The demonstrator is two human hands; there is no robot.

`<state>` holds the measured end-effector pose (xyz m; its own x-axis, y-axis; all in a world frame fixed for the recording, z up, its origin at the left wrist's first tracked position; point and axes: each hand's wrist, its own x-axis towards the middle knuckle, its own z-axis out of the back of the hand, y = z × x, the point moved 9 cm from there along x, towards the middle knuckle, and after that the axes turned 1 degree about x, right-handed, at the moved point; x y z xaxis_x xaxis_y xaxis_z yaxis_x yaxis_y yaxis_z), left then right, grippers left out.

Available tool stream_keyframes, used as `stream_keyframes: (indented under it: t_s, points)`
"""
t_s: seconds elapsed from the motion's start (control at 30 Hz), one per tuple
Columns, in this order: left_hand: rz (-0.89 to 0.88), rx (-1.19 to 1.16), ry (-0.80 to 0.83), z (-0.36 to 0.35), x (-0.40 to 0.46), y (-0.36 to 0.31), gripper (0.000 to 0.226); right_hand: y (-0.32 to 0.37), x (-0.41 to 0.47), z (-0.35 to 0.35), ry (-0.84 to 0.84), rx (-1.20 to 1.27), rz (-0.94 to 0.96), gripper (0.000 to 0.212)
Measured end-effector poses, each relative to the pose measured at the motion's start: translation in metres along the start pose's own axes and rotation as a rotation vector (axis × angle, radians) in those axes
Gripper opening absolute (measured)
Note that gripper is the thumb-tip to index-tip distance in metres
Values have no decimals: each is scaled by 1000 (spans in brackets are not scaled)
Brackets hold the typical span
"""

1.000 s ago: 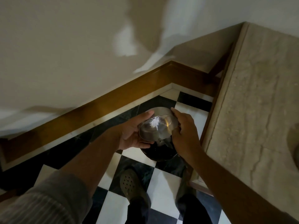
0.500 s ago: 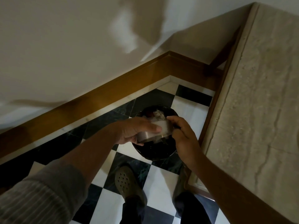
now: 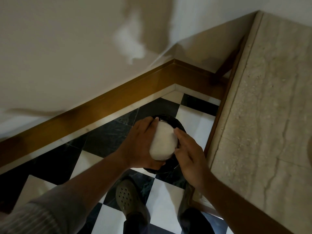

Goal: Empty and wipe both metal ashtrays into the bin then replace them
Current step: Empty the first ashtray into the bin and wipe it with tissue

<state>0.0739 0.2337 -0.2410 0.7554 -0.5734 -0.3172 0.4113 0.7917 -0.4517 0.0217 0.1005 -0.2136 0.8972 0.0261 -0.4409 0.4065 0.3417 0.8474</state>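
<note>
A round metal ashtray (image 3: 163,142) is held upside down over a black bin (image 3: 177,125) on the floor; its pale, bright underside faces me. My left hand (image 3: 141,142) grips its left side. My right hand (image 3: 189,152) rests on its right edge with the fingers spread flat against the rim. The bin's dark rim shows above and below the ashtray; its inside is mostly hidden by the ashtray and my hands. No second ashtray is in view.
The bin stands in a corner on a black-and-white chequered floor (image 3: 192,115), close to a wooden skirting board (image 3: 118,98) and pale wall. A beige stone counter (image 3: 270,115) runs along the right. My feet in dark clogs (image 3: 130,201) stand just below the bin.
The ashtray went from open side facing me, to on edge, to fully upside down over the bin. Both hands dropped lower toward the bin's mouth.
</note>
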Motion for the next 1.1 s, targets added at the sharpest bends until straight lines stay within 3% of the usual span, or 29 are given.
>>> stream_keyframes:
  t_s: [0.2,0.37,0.53,1.1]
  points:
    - [-91,26,-78,6,-2,-3,129,29,-16,-18,177,-718,548,82]
    - [-222,62,26,5,6,-7,129,46,-18,-16,245,-979,754,99]
    - [-269,123,20,20,22,-2,127,21,-7,-30,432,-1206,679,114]
    - [-336,182,42,20,9,-3,128,21,-14,-34,568,-1164,740,117]
